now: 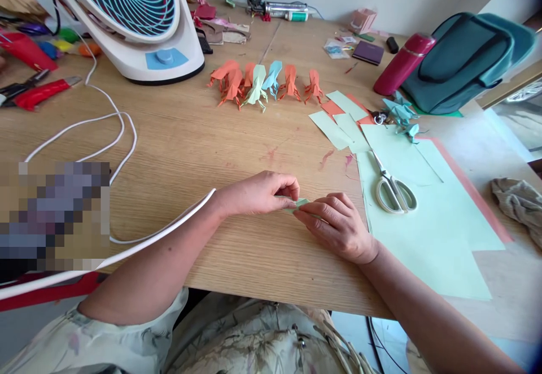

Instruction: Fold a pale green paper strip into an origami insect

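A small pale green piece of paper, narrow and seemingly folded (302,202), is held just above or against the pale brown wood-grain tabletop (186,142), to the left of the metal scissors with white looped handles (397,195); whether it touches the wood cannot be told. The left hand (267,193) pinches its end farther from the scissors between thumb and curled forefinger. The right hand (334,226), lying between the paper and the scissors, has its bent fingers closed on the nearer end; its thumb is largely hidden.

The likeliest trouble is a crooked crease: the fingers cover most of the paper, so its edges could slip out of line unnoticed. Uneven pulling by the two hands might tear or crumple so thin a piece. The glossy white cable (161,226), along the left forearm well to the left of the scissors, could tug at that arm if it snagged. A rightward swing of the right hand might knock the scissors or shift the large flat pale green sheets (427,238) beneath them.

The paper's long axis appears to run sideways, from the left fingertips toward the right hand and roughly toward the scissors' handles, its right end tilted slightly away from the person. Which end is its front cannot be told, since both are covered.
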Available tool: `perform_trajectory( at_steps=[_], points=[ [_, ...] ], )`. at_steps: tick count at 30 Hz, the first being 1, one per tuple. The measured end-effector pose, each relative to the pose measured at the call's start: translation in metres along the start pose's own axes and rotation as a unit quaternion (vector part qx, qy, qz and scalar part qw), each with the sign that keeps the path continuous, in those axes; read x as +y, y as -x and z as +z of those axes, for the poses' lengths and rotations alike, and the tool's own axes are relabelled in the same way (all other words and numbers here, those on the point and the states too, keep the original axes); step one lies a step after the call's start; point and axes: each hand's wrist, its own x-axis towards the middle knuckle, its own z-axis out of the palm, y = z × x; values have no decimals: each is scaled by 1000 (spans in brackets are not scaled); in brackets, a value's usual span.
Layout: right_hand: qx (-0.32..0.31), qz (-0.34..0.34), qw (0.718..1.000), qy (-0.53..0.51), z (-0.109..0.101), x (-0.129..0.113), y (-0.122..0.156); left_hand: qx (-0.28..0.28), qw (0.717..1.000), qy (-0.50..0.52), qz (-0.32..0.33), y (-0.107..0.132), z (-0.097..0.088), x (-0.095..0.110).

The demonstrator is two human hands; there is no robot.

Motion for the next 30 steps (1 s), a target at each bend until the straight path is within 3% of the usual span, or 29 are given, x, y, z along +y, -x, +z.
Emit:
perform_trajectory(
  at_steps=[4, 8, 16, 22, 26, 30],
  points=[
    [-38, -8, 999, -28, 1, 1, -3, 43, 993, -105, 31, 1, 16, -2],
    [-67, 20, 995, -68, 2, 1, -2, 115, 956, -254, 93, 8, 37, -2],
    [-79, 27, 995, -57, -2, 1, 3, 185, 906, -372, 79, 40, 67, 5],
    [-79, -16, 996, -23, -3, 2, -5, 186, 870, -436, 136, 45, 65, 1],
    [-90, 37, 994, -51, 0, 0, -2, 196, 867, -431, 155, 45, 62, -2],
    [-98, 92, 987, -92, 1, -2, 7, 195, 880, -419, 110, 48, 66, 4]
  ],
)
